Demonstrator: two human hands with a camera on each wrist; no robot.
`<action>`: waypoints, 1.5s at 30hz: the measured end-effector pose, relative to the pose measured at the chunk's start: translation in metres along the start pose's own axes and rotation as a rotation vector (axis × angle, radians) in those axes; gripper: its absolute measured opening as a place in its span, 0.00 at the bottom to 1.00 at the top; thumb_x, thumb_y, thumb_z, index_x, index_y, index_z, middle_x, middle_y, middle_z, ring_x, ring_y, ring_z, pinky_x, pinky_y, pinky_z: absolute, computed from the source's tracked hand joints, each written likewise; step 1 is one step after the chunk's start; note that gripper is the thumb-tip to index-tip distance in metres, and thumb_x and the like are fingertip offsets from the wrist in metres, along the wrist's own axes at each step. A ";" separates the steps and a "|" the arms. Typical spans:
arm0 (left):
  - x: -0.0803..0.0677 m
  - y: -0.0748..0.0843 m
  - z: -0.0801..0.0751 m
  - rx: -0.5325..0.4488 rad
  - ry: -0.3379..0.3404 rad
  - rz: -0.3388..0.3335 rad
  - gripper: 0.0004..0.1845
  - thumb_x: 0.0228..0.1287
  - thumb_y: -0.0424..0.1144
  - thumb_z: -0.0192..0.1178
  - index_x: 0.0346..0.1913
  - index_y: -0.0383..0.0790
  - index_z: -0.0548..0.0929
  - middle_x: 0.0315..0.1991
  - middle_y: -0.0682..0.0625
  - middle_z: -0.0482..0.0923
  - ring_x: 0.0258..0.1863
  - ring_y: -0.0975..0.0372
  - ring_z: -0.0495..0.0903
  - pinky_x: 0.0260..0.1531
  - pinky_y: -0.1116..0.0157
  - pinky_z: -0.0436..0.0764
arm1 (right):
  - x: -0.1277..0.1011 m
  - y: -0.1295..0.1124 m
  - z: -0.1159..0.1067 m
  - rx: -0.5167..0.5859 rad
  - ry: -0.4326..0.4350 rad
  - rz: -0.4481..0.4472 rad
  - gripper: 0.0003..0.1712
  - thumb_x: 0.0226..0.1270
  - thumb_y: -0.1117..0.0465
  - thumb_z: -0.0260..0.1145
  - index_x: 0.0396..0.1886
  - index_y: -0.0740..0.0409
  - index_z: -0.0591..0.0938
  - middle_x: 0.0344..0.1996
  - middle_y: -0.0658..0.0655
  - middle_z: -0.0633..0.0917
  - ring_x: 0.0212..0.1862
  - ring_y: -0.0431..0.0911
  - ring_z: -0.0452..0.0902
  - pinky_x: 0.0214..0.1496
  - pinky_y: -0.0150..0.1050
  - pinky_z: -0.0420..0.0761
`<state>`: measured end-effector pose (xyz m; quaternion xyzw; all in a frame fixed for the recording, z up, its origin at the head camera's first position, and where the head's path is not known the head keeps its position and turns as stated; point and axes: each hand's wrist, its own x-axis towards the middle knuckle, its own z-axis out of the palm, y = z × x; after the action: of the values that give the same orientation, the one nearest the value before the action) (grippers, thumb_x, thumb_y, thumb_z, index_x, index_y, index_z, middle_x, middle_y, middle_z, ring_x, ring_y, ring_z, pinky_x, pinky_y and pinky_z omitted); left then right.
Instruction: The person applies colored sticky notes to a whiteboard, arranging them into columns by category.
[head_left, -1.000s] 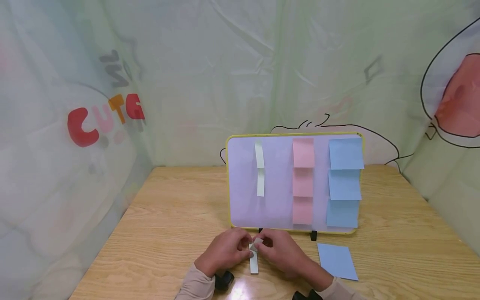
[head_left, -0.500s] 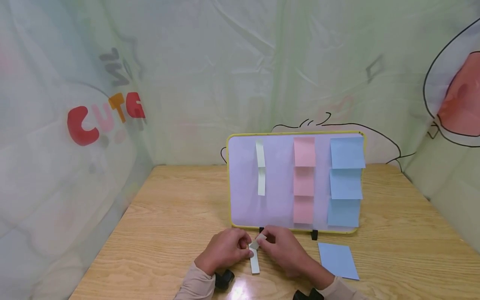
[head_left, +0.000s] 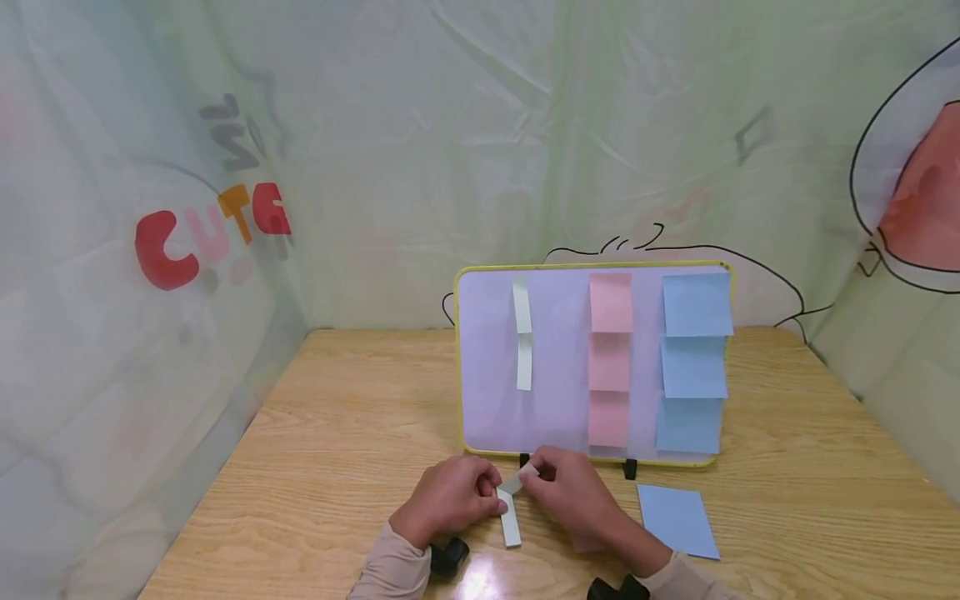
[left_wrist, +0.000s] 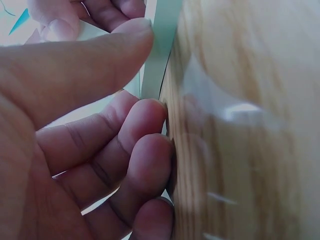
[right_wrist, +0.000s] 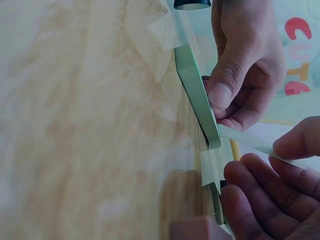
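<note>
A narrow pale green sticky-note pad (head_left: 511, 528) lies on the table in front of the board. My left hand (head_left: 450, 495) grips its far end, thumb pressed on the strip; the left wrist view shows the curled fingers beside the pad's edge (left_wrist: 159, 55). Between thumb and forefinger, my right hand (head_left: 572, 493) pinches the free end of the top sticky note (head_left: 517, 481). That sheet slants up and to the right off the pad, still meeting it at the far end. In the right wrist view the sticky note (right_wrist: 252, 142) stretches between both hands.
Behind the hands, a yellow-framed whiteboard (head_left: 558, 417) stands on black feet. It bears two narrow green notes (head_left: 523, 362), a pink column (head_left: 609, 362) and a blue column (head_left: 692, 367). A blue pad (head_left: 678, 521) lies right; a pink pad (head_left: 588, 544) is partly under the right forearm.
My right hand has drawn the top sticky note's free end up and to the right, so more of the sheet is lifted. The left hand has stayed on the pad.
</note>
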<state>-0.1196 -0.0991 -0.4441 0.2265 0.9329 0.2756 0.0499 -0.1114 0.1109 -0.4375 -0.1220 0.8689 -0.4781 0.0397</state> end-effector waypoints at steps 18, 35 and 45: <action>-0.002 0.000 -0.002 0.004 -0.014 -0.006 0.12 0.52 0.49 0.75 0.36 0.53 0.84 0.24 0.72 0.75 0.25 0.77 0.73 0.27 0.70 0.72 | 0.001 -0.002 -0.001 -0.002 0.040 0.032 0.07 0.65 0.62 0.69 0.26 0.49 0.84 0.25 0.44 0.80 0.31 0.41 0.71 0.35 0.36 0.71; -0.003 0.001 -0.004 -0.005 -0.018 0.006 0.12 0.52 0.48 0.75 0.38 0.53 0.85 0.25 0.70 0.76 0.26 0.77 0.73 0.28 0.71 0.72 | 0.002 0.001 -0.004 0.021 0.029 0.002 0.07 0.67 0.62 0.68 0.29 0.50 0.85 0.27 0.44 0.82 0.33 0.42 0.73 0.39 0.36 0.72; -0.002 0.000 -0.004 -0.026 -0.040 -0.034 0.13 0.51 0.50 0.75 0.35 0.52 0.83 0.25 0.69 0.76 0.26 0.76 0.73 0.29 0.70 0.72 | 0.003 0.001 -0.004 0.023 0.036 0.018 0.06 0.67 0.62 0.68 0.29 0.49 0.86 0.28 0.44 0.83 0.34 0.42 0.73 0.41 0.37 0.73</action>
<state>-0.1186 -0.1017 -0.4406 0.2152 0.9318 0.2822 0.0763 -0.1148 0.1136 -0.4361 -0.1052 0.8650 -0.4897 0.0295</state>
